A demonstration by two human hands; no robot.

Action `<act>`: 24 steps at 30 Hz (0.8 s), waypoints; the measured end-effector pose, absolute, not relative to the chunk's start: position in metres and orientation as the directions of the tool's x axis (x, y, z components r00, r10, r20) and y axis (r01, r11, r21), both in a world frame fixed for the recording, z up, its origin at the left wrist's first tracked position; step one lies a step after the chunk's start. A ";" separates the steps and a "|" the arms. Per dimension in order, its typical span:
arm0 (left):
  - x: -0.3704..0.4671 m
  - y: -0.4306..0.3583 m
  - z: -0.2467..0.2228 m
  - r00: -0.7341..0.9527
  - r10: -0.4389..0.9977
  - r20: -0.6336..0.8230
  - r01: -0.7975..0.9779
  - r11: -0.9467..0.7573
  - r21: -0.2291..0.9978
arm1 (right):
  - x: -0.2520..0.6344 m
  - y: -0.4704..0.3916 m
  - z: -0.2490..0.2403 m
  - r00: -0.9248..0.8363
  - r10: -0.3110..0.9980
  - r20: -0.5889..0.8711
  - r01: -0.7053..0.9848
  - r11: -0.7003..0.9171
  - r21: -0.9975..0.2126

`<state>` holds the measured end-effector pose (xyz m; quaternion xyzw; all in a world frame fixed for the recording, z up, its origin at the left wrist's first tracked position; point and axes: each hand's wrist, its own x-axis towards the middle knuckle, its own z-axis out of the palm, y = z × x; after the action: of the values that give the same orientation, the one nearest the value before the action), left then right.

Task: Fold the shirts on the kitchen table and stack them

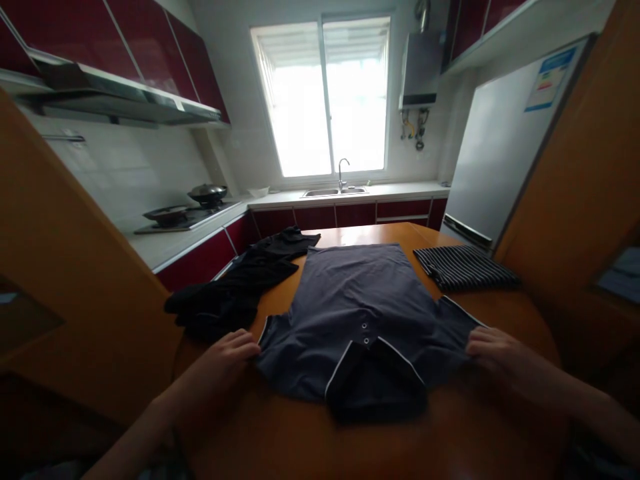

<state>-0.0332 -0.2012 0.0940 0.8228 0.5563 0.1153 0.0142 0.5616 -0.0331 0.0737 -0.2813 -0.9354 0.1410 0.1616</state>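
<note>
- Here's the grey polo shirt [357, 287], spread on the counter [525, 333], collar [377, 383] towards you, hem towards the window [300, 100].
- Your left hand [235, 350] pinches one sleeve [276, 333], your right hand [493, 345] the other; both seem closed on cloth.
- Pull evenly outward, I'd say, keeping the collar centred, and ease those creases out before letting go.
- Mind the black clothes [230, 297] heaped on your left; the folded striped fabric [465, 268] sits on your right.
- Containers, far back: a lidded pan [207, 193], contents hidden; a wok [167, 215], inside unclear; a pale bowl [259, 192], too small to read.
</note>
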 end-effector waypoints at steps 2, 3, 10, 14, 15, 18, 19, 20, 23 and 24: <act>-0.031 -0.205 0.092 0.367 0.925 0.103 0.913 -0.379 0.150 | 0.568 -0.034 0.069 -0.797 0.593 0.114 0.474 0.731 -0.491; -0.030 -0.205 0.091 0.351 0.930 0.106 0.920 -0.364 0.147 | 0.571 -0.029 0.064 -0.762 0.635 0.127 0.488 0.692 -0.531; 0.006 -0.189 0.089 0.288 0.919 0.269 0.903 -0.354 0.241 | 0.576 0.035 0.017 -0.090 0.948 0.306 0.819 0.245 -0.519; 0.042 -0.192 0.079 0.503 0.855 0.129 0.815 -0.519 0.258 | 0.572 0.043 0.011 -0.156 0.972 0.177 0.768 0.232 -0.597; 0.049 -0.194 0.075 0.522 0.843 0.129 0.808 -0.537 0.244 | 0.575 0.044 0.012 -0.160 0.972 0.173 0.753 0.234 -0.615; 0.060 -0.197 0.068 0.524 0.835 0.166 0.810 -0.549 0.206 | 0.589 0.046 0.018 -0.110 0.979 0.171 0.771 0.192 -0.608; 0.061 -0.198 0.067 0.525 0.835 0.167 0.809 -0.550 0.209 | 0.594 0.046 0.021 -0.081 0.983 0.166 0.806 0.163 -0.570; 0.062 -0.199 0.068 0.524 0.835 0.167 0.806 -0.550 0.218 | 0.596 0.043 0.024 -0.057 0.981 0.183 0.848 0.145 -0.510; 0.068 -0.203 0.073 0.516 0.839 0.173 0.802 -0.545 0.245 | 0.587 0.018 0.034 -0.119 0.913 0.391 0.924 0.246 -0.294; 0.072 -0.205 0.074 0.518 0.837 0.179 0.800 -0.547 0.245 | 0.578 0.003 0.038 -0.209 0.860 0.465 0.903 0.352 -0.246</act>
<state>0.0721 -0.2047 0.0740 0.8686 0.4711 0.1390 0.0659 0.5779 0.0030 0.0381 -0.5677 -0.7765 -0.0396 0.2706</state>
